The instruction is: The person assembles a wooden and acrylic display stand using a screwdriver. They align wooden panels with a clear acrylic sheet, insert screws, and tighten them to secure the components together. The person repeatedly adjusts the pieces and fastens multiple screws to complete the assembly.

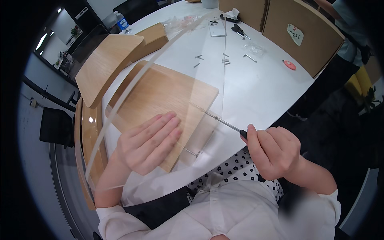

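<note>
A light wooden board [168, 86] lies on the white table in front of me, behind a large clear panel [127, 89] whose edge curves across the view. Seen through the panel, my left hand [154, 144] rests with its fingers stretched out on the board. My right hand [274, 150] is closed around the black handle of a screwdriver [229, 124]. Its shaft points left toward the board's right edge, where the tip meets what looks like a screw; the exact contact is too small to tell. Nearer to me, another screw [191, 152] sticks out from that edge.
Several loose screws [226, 61] lie farther back, near a phone [217, 29], a black-handled tool [239, 30] and a red cutter [289, 65]. Another wooden board [108, 64] stands left. Cardboard boxes [298, 52] line the right back edge; a person [349, 44] stands beyond.
</note>
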